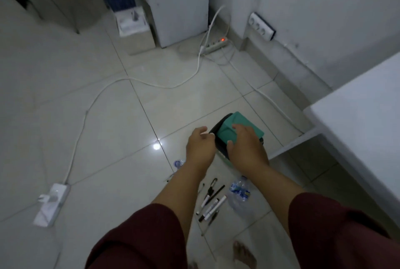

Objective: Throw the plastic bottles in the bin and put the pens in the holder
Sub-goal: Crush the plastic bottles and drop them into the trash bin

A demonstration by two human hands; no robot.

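Far left of both hands, one white charger block (53,202) lies on the tiled floor (108,128), its cable (91,104) trailing away. Just below the left hand (200,146), one bottle (178,163) peeks out beside the forearm. That hand grips the dark rim of the one green bin (225,133), fingers curled; the right hand (245,149) lies spread over the bin's green lid, thumb on its near edge. Under the wrists lie about seven pens (213,200) (the blur defeats an exact count), loosely bunched. Just right of them, below the right forearm, sits a second, crumpled bottle (240,195).
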